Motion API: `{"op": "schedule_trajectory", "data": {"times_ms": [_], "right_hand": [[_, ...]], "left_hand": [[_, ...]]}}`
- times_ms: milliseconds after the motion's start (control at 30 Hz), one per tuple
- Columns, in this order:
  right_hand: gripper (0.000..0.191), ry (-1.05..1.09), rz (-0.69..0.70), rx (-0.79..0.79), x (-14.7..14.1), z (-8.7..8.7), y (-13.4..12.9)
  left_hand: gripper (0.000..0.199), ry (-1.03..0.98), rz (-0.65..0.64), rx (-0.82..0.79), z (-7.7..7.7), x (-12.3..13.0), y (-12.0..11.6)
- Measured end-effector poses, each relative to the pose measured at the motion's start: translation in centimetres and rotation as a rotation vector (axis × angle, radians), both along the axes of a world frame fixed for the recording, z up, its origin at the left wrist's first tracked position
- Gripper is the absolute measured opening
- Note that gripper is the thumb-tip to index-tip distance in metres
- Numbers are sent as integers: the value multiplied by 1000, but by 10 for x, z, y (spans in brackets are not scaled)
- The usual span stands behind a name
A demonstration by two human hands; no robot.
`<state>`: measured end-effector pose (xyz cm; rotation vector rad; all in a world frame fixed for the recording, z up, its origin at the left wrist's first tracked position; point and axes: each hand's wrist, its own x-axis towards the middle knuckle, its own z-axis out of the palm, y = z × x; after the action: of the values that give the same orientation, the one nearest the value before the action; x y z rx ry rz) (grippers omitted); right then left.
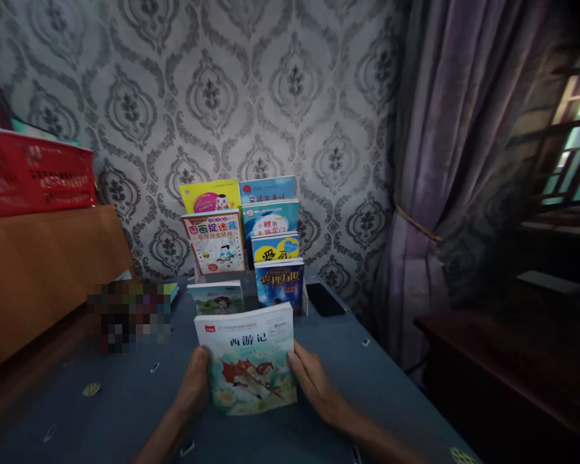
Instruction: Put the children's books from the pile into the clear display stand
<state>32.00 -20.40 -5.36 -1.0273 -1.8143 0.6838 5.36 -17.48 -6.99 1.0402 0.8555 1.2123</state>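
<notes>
A paperback with a pale green illustrated cover (251, 367) is held upright, front cover facing the camera. My left hand (196, 380) grips its left edge, and my right hand (314, 380) grips its right edge; the fingers behind the book are hidden. Just beyond it, a book with a green landscape cover (217, 296) and a dark blue book (279, 283) stand in a rack. Farther back in the rack are a white picture-puzzle book (217, 243), a yellow book (207, 193), a yellow-and-blue book (275, 250) and two light blue books.
A black phone (325, 300) lies right of the rack on the blue-covered table (140, 399). At left, a red basket (33, 171) sits on a wooden box (53, 270), near a blurred-out pile. A purple curtain (444, 129) and dark furniture (502, 361) are at right.
</notes>
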Motion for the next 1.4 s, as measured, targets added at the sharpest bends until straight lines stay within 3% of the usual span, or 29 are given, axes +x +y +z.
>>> {"op": "schedule_trajectory", "data": {"times_ms": [67, 133, 300, 400, 533, 767, 900, 1033, 1400], "right_hand": [[54, -42, 18, 5, 4, 7, -5], [49, -67, 34, 13, 7, 15, -11], [37, -59, 50, 40, 12, 28, -18], [34, -37, 68, 38, 12, 29, -17], [30, -37, 78, 30, 10, 35, -16], [32, -59, 125, -3, 8, 50, -14], [38, -96, 109, -42, 13, 45, -6], [39, -135, 83, -12, 19, 37, 3], [40, -185, 51, -30, 12, 46, 14]], "left_hand": [[75, 138, 128, 40, 1, -6, -3], [74, 268, 149, 103, 9, -10, -10], [65, 536, -45, 279, 46, -16, -38], [57, 631, -113, 327, 55, -22, -50], [45, 644, 8, 287, 53, -26, -58], [52, 482, 25, 229, 54, -17, -55], [55, 476, 40, 192, 45, -13, -51], [58, 508, 151, 121, 34, -15, -48], [52, 513, 100, 136, 43, -24, -40]]}}
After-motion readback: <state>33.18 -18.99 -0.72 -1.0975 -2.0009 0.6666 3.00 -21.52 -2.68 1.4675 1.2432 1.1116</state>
